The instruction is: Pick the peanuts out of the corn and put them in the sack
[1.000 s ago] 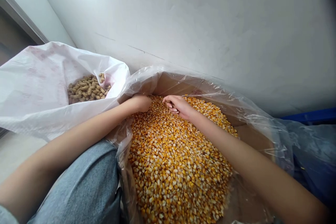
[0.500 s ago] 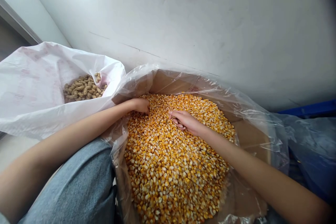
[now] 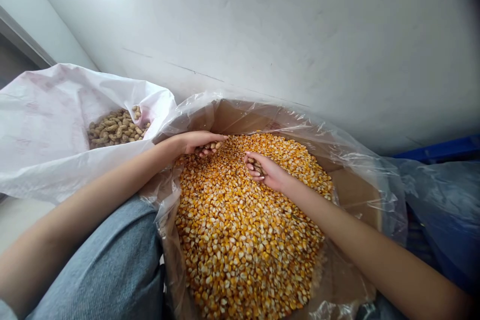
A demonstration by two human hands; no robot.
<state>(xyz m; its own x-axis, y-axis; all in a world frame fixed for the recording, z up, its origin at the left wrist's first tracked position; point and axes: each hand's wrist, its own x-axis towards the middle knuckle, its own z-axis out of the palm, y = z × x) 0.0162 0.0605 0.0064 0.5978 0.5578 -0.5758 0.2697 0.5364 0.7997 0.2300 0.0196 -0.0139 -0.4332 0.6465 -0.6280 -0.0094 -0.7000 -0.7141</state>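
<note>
Loose corn kernels (image 3: 247, 240) fill a cardboard box (image 3: 240, 116) lined with clear plastic. At the far left of the corn, my left hand (image 3: 198, 141) cups several peanuts (image 3: 213, 146) in their shells, its thumb stretched out toward the right. My right hand (image 3: 265, 170) is just to the right, low over the kernels, with its fingers curled around more peanuts (image 3: 256, 164). A small gap lies between the two hands. The palms are partly hidden, so the amount in each is unclear.
A white woven sack (image 3: 45, 125) with a heap of peanuts (image 3: 116, 129) in it lies to the left. Behind the box rises a pale wall (image 3: 262, 35). My denim-covered knee (image 3: 108, 260) presses near the box's left side. Something blue (image 3: 442, 149) sits at the right.
My left hand has turned and opened out from a fist on the corn, so peanuts in it now show. The right hand has rolled palm-inward, showing its peanuts. The view shifted slightly.
</note>
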